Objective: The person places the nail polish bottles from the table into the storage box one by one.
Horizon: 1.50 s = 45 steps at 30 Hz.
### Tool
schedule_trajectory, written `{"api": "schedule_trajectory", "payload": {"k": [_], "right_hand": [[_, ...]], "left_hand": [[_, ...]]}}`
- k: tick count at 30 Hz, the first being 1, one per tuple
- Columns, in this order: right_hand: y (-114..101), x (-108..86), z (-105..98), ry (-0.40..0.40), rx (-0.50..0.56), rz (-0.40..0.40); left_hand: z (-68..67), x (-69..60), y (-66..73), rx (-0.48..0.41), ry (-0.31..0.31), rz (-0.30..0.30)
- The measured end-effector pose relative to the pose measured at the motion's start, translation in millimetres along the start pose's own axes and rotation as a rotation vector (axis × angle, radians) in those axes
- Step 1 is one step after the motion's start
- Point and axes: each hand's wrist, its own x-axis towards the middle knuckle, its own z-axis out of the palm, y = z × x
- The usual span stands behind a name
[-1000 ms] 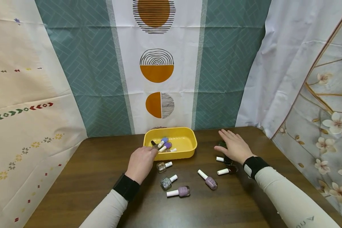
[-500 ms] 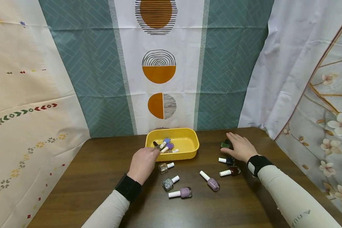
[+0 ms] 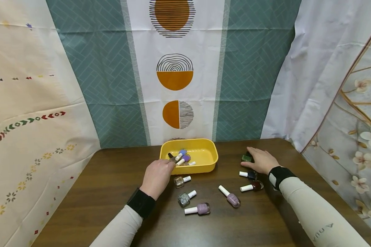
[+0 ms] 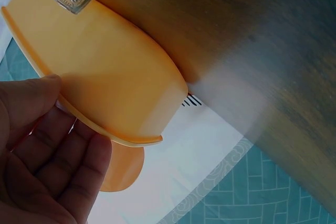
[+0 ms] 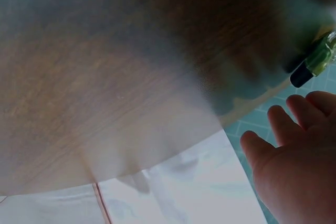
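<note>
My right hand [image 3: 261, 161] has loose fingers and holds nothing. It is right beside the green bottle [image 3: 246, 158], which sits near the back edge of the counter [image 3: 235, 230], over toward the back right corner. I can't tell if my thumb touches it. My left hand [image 3: 157, 175] pinches the rim of the yellow tray [image 3: 201, 168] at its front left corner.

I think I am about to pick up the green bottle. To do that well, I should bring my thumb and fingers in from both sides and squeeze the fat glass part softly. If I poke it, it might slide off the back edge. I should lift straight up first, because the dark blue bottle [image 3: 252, 175] and the dark red bottle [image 3: 257, 185] lie just in front, under my wrist, and a low sleeve could bump them.

The tray stands by the middle of the back edge. Between its right side and the green bottle I see bare wood, so a move sideways has room. The small bottles [image 3: 182, 160] in the tray are bunched at its left end, and its right end shows plain yellow floor. My left hand should hold the rim gently, so the tray won't tip.
</note>
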Motion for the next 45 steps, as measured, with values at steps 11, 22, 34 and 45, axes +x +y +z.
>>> {"api": "schedule_trajectory", "payload": {"k": [11, 22, 34, 45], "right_hand": [[-2.9, 0.2, -2.3, -0.020, 0.009, -0.001], [2.0, 4.1, 4.1, -0.041, 0.011, 0.008], [5.4, 6.3, 6.5, -0.039, 0.005, 0.024], [1.9, 10.7, 5.4, -0.029, 0.017, 0.032]], "left_hand": [[-0.1, 0.7, 2.5, 0.014, -0.010, -0.008], [0.6, 0.2, 2.0, 0.021, 0.012, 0.006], [-0.5, 0.3, 2.2, 0.026, 0.023, 0.016], [-0.1, -0.3, 1.8, 0.037, 0.023, 0.014]]}}
